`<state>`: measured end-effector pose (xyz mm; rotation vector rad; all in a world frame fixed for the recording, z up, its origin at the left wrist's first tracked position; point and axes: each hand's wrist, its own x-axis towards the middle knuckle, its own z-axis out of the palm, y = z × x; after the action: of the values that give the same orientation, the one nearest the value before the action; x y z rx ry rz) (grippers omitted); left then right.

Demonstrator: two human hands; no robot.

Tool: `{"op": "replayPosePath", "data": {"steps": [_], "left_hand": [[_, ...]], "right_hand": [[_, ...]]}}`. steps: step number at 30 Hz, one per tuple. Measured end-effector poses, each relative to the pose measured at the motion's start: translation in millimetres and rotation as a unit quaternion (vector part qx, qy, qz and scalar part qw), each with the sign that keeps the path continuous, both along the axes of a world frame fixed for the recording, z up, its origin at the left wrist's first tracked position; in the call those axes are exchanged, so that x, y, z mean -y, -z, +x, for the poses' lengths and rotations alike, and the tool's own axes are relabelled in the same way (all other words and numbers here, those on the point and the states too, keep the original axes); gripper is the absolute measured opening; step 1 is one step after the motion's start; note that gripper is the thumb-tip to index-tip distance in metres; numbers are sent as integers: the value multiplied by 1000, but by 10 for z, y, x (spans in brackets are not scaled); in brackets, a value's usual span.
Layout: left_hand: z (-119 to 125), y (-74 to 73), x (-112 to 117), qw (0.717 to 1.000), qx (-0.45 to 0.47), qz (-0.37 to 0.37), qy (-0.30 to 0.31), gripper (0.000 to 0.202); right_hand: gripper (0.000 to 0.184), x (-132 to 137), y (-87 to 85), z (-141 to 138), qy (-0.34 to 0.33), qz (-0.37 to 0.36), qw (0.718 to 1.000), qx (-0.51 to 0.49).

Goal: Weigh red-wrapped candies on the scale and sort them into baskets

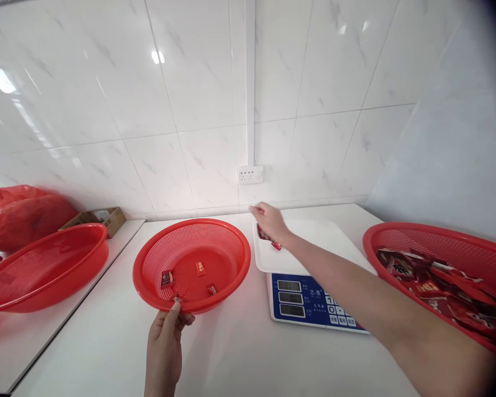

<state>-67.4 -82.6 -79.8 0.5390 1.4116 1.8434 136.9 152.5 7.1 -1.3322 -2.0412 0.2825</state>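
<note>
My left hand [167, 342] grips the near rim of a round red plastic basket [192, 227], thumb on top and fingers underneath. Inside the basket lie several small wrapped packets, among them a red one [200, 268] and a dark one [167, 279]. Over the white pan of a weighing scale [314, 248], my right hand [271, 221] is curled closed. A dark red packet [263, 233] shows under its palm, seemingly in its grasp. Just beside it is a small red packet [276, 246]; whether it rests on the pan is unclear.
A large red basket [384, 234] full of red and dark packets stands at the right. To the left are another red basket [66, 242], a red plastic bag [25, 212] and a cardboard box [114, 220]. A tiled wall with a socket [251, 175] closes off the back.
</note>
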Motion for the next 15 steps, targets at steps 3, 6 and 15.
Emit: {"op": "replayPosePath", "data": {"steps": [3,6,15], "left_hand": [[26,-11,2,1000,-1,0,-11,43],[23,9,26,1000,-1,-2,-16,42],[-40,15,20,999,25,17,-21,40]], "right_hand": [[38,310,-9,-544,-91,-8,996,-16],[53,543,95,-740,-251,-16,967,34],[40,-23,433,494,-62,-12,980,191]]}}
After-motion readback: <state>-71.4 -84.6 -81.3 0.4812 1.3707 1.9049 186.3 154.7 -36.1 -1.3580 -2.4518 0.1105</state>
